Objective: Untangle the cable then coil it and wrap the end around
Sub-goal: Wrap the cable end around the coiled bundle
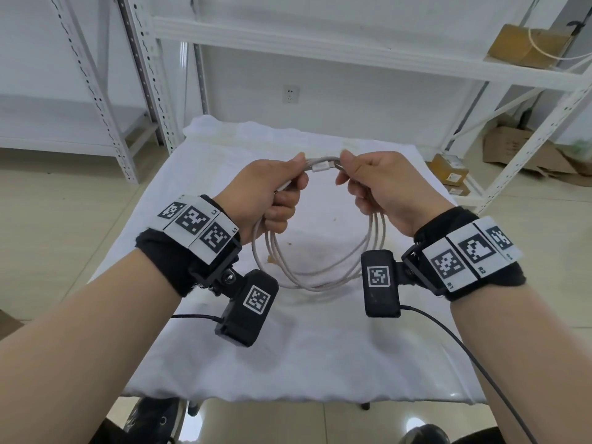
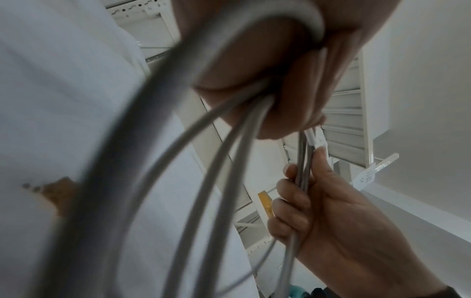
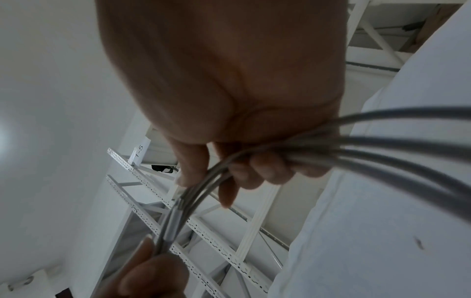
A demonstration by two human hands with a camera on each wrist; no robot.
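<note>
Head view first: cable already looped into a few neat rounds, hanging in the air over the cloth, no knots anywhere to be seen, so untangling looks done and coiling pretty much done too. Left hand curled round the bundle at about 10 o'clock of the loop, thumb and finger pinching the strands up top; right hand gripping the same bundle at about 2 o'clock. White plug lying flat along the strands at 12 o'clock, right between the two hands, not wound round anything yet. Shelf further off at 12 o'clock, boxes on the floor toward 2 o'clock. Left wrist view: blurry up close, several strands fanning out of the closed fist, plug poking out at the fingertips, other hand at 4 o'clock clamped on the strands. Right wrist view: same story, fingers wrapped round the bunch, strands running off to 3 o'clock, plug end heading down to 7 o'clock into the other thumb. Guessing only the last bit is left: taking that end and wrapping it round the coil to lock it. Can't tell where the second plug sits.
</note>
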